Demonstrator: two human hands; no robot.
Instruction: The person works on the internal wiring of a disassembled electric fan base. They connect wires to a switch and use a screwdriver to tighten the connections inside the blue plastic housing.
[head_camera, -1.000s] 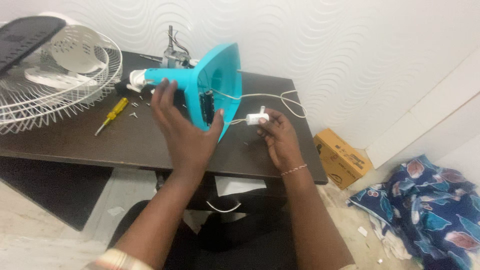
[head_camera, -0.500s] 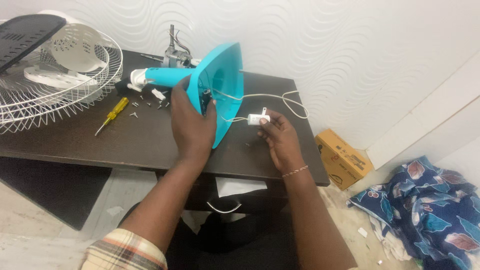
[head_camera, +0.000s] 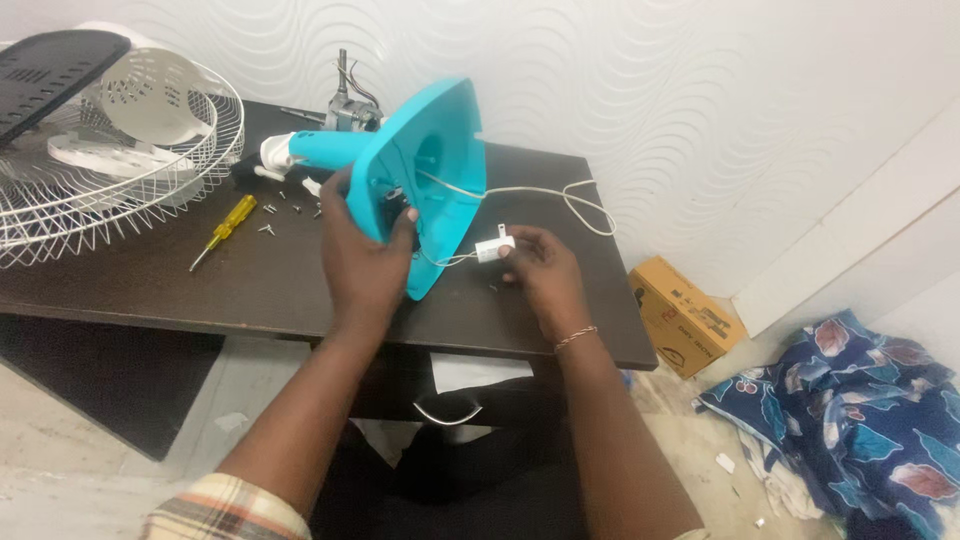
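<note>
Hands on smooth turquoise plastic base

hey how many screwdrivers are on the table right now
1. A yellow-handled screwdriver lies on the dark table, left of the left hand and beside the white wire fan guard. Others could be hidden behind the turquoise fan base.

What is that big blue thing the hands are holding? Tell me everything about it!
It is a turquoise fan base, smooth like plastic, tipped on its edge on the dark table so its hollow underside shows. A blue neck runs from it to a white joint and a metal motor. The left hand grips its rim. Thin white wires run from inside it to a small white part pinched by the right hand.
</note>
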